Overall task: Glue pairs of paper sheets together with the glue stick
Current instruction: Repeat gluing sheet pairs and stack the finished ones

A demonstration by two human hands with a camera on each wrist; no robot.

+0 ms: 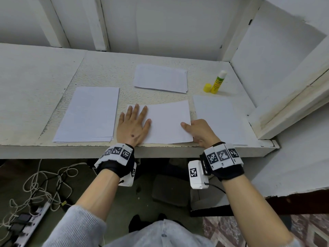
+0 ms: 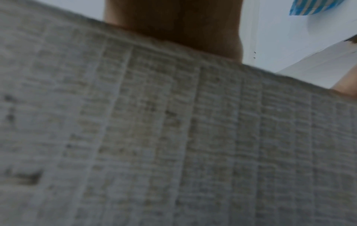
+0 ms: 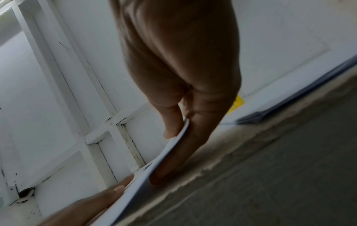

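A white paper sheet (image 1: pixel 167 122) lies near the table's front edge, slightly askew. My left hand (image 1: pixel 134 122) lies flat on its left part, fingers straight and spread. My right hand (image 1: pixel 197 131) pinches the sheet's right edge (image 3: pixel 173 146), thumb on top and fingers underneath. The glue stick (image 1: pixel 218 82) stands uncapped at the back right, its yellow cap (image 1: pixel 207 87) beside it. The left wrist view shows only the blurred table front (image 2: pixel 173 137) and the underside of my wrist.
A paper stack (image 1: pixel 89 114) lies at the left, another stack (image 1: pixel 161 78) at the back middle, and a third (image 1: pixel 216 114) at the right. Walls close in at the back and right. Cables and a power strip (image 1: pixel 30 225) lie on the floor.
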